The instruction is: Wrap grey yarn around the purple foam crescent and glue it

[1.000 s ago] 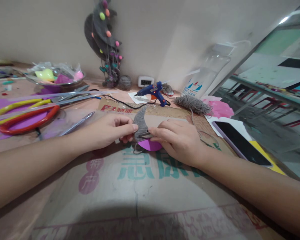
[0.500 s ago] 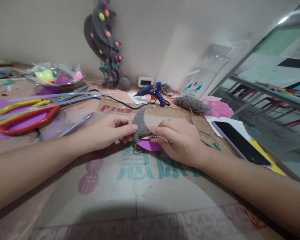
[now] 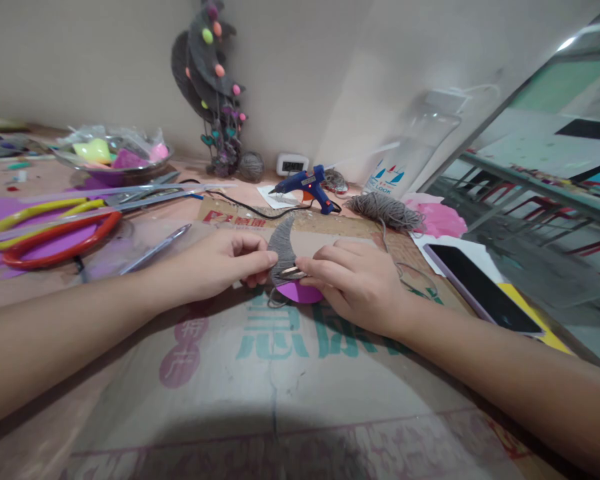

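Above cardboard (image 3: 260,393), left grip (image 3: 227,262) pinching grey crescent (image 3: 282,245) by edge, right grip (image 3: 357,283) pinching slim object (image 3: 291,273), roomy foreground.

We logged the left forearm (image 3: 95,317) and right forearm (image 3: 500,367) bare, angling inward. Our left hand (image 3: 230,260) pinched, thumb (image 3: 261,261) stretched forward over curled fingers (image 3: 245,243); our right hand (image 3: 357,283) pinched too, back uppermost, fingers bent, pointing left. Both sat nearly level, apart.
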A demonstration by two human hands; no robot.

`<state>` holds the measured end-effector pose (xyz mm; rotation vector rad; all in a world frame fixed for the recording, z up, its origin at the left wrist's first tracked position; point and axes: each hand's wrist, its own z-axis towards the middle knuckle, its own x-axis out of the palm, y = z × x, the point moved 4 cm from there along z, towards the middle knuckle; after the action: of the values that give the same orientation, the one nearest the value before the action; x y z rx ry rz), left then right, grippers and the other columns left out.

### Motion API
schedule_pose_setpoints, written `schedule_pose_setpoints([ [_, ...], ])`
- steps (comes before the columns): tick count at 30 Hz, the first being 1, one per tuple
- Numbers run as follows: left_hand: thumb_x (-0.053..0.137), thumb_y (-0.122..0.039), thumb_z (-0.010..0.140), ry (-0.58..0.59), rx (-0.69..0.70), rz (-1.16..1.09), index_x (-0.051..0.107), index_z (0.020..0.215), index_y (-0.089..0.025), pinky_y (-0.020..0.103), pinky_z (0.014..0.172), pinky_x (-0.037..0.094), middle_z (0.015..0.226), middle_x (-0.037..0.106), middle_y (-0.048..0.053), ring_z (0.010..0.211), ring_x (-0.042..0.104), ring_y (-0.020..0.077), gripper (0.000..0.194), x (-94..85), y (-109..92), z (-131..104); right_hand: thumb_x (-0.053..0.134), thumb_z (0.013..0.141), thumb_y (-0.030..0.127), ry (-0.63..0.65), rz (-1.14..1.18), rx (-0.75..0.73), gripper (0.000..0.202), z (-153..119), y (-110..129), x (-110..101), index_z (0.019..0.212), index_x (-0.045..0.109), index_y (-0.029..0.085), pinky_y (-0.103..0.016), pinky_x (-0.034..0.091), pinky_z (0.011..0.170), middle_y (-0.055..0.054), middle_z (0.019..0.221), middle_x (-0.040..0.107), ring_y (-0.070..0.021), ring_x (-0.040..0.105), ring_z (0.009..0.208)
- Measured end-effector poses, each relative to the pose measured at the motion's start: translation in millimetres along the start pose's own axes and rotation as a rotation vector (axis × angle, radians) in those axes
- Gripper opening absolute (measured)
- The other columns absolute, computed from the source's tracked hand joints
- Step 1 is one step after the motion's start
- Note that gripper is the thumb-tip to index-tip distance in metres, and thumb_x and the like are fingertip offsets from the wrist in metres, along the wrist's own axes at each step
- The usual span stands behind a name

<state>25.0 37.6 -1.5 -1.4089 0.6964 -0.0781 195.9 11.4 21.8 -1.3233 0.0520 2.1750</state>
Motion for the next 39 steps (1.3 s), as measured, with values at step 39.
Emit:
schedule_pose_setpoints([
  [39, 0.053, -0.038, 0.083, -0.089, 0.010, 0.097, 0.063, 0.079, -0.018, 0.022, 0.053, 0.039, 0.065, 0.060, -0.001, 0.057, 0.051, 0.0113, 0.022, -2.1, 7, -2, 0.058, 0.073, 0.010, 0.002, 0.387, 0.435, 0.010, -8, -27, 8, 0.074, 0.065, 0.017, -0.024, 0.035, 0.059, 0.000, 0.063, 0.060, -0.0129, 0.050, 0.063],
])
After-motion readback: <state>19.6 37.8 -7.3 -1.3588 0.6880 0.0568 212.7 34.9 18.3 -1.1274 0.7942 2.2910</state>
